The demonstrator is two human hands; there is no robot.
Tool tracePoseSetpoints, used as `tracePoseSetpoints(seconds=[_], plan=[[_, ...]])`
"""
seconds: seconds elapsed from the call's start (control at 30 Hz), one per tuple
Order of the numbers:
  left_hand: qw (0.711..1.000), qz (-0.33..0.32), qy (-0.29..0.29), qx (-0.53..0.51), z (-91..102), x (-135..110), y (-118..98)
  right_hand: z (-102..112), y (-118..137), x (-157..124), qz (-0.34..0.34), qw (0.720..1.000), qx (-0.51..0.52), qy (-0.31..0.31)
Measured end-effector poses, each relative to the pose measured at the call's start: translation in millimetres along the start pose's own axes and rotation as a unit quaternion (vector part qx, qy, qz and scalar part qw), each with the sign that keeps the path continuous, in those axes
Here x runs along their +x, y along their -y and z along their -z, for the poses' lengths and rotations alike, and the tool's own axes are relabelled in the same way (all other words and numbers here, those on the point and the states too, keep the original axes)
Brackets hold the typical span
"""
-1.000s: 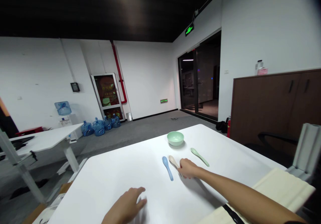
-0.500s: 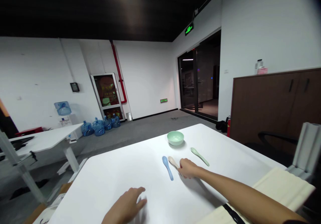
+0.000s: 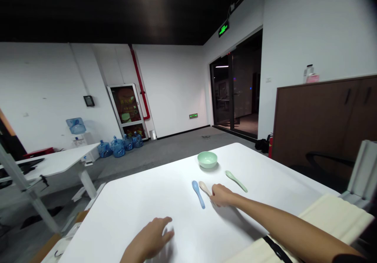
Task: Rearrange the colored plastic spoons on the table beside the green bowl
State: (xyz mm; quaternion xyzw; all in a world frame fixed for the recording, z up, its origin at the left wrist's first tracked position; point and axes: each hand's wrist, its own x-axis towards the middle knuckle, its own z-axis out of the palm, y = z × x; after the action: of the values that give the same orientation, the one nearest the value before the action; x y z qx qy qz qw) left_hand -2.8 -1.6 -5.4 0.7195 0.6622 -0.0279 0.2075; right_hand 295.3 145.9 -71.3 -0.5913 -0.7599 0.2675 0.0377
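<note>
My right hand [image 3: 221, 195] is closed on the handle of a beige spoon [image 3: 204, 187], whose bowl end points away from me, low over the white table. Just left of it lies a blue spoon [image 3: 198, 194], apart from my fingers. A green spoon [image 3: 236, 181] rests to the right, beyond my right hand. Behind the spoons stands a green bowl [image 3: 207, 160], upright, with nothing visible inside. Nearer to me on the left, my left hand [image 3: 151, 237] hovers over the table with thumb and fingers apart, holding nothing.
The white table [image 3: 126, 200] carries a cream cloth or pad [image 3: 330, 219] at its right front. A metal profile post [image 3: 362, 168] and a black chair [image 3: 324, 160] stand at the right. Another desk [image 3: 64, 157] and blue water jugs [image 3: 118, 148] are off to the left.
The view has shifted slightly, so the scene sits a little differently in the picture. Both hands keep nearly the same place, my right still on the beige spoon.
</note>
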Motion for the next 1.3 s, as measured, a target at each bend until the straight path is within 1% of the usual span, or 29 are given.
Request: tracePoseSetpoints(seconds=[0.13, 0.27, 0.43, 0.63, 0.77, 1.1, 1.3], plan=[[1.0, 0.001, 0.007, -0.001, 0.5, 0, -1, 2, 3, -3, -0.004, 1.0, -0.019, -0.006], [1.0, 0.002, 0.006, -0.005, 0.7, 0, 0, 4, 5, -5, 0.0, 1.0, -0.015, -0.017], [1.0, 0.003, 0.008, -0.002, 0.1, 0, 0, 1, 1, -1, 0.0, 1.0, -0.016, -0.004], [1.0, 0.004, 0.005, -0.013, -0.1, 0, 0, 2, -3, 3, -0.003, 0.995, -0.057, -0.081], [1.0, -0.003, 0.002, -0.008, -1.2, 1, 1, 5, -4, 3, -0.004, 0.994, -0.047, -0.098], [1.0, -0.004, 0.007, -0.01, -1.6, 0, 2, 1, -6, 6, 0.003, 0.992, -0.059, -0.109], [1.0, -0.002, 0.014, -0.009, 0.5, -2, -1, -1, -7, 7, 0.004, 0.994, -0.068, -0.089]])
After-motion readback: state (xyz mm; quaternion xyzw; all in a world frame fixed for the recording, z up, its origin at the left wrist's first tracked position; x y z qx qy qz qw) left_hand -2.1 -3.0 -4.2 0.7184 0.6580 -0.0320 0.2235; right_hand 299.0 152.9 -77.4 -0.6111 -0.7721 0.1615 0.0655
